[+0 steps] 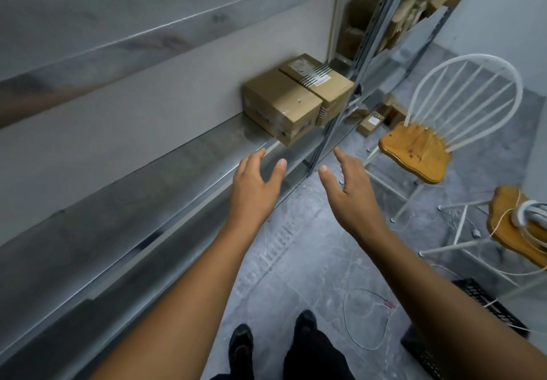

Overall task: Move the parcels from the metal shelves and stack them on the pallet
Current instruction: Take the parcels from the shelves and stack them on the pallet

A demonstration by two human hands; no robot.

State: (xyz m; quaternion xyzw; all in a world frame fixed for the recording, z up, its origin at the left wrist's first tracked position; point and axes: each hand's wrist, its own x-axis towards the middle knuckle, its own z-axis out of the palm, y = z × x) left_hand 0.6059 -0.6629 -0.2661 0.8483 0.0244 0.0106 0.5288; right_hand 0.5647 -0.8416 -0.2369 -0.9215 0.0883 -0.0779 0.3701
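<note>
Before metal shelf point(165, 178), left hand point(256, 184) and right hand point(347, 184) spread, holding nothing, near parcel point(296, 98)

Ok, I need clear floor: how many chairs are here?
2: one white spindle-back chair with a wooden seat beside the metal shelves; another chair at the right edge, partly cropped. Others may be out of view.

A white spindle-back chair with an orange wooden seat point(414, 154) stood on the grey concrete floor point(310, 261). Nearby were a second wooden-seated chair point(509, 231) and a black plastic crate point(479, 296).
</note>
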